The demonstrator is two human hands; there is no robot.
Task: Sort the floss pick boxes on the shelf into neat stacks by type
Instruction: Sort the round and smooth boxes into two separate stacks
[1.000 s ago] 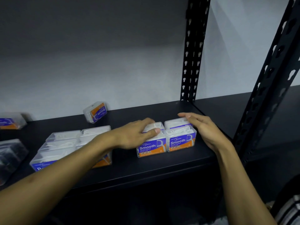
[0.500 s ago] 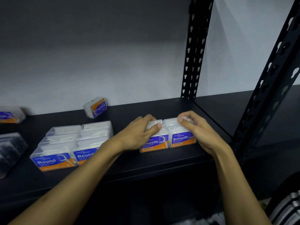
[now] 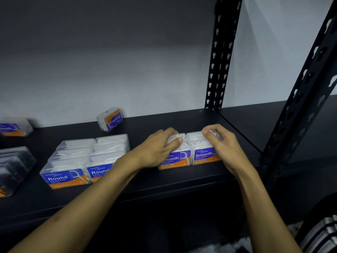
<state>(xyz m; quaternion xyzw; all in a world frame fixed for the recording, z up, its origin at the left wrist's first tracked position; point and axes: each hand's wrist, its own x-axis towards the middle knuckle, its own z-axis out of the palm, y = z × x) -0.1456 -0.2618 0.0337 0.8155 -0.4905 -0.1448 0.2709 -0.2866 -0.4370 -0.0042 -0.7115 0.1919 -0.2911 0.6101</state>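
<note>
At the far left of the shelf [image 3: 182, 181], a blurred box [image 3: 14, 127] lay against the wall, and a dark pack [image 3: 12, 167] sat nearer the front edge. Next came the Round block [image 3: 85, 159], clear boxes packed side by side in two rows, labels facing forward. Behind it, a stray Smooth box [image 3: 110, 118] stood tipped on end near the wall, well apart from its kind. The left hand [image 3: 158, 148] lay curled over the left Smooth box [image 3: 175, 157], thumb on its lid, fingers at the back. The right hand [image 3: 220, 143] gripped the right Smooth box [image 3: 204, 152], fingertips hooked over its rear corner. The two boxes touched, just left of the upright [image 3: 220, 52]. These looked light, rigid and slick, likely to skate on the shelf, so pinching the short sides or pressing from above would probably hold best; the lids might pop if squeezed hard.
</note>
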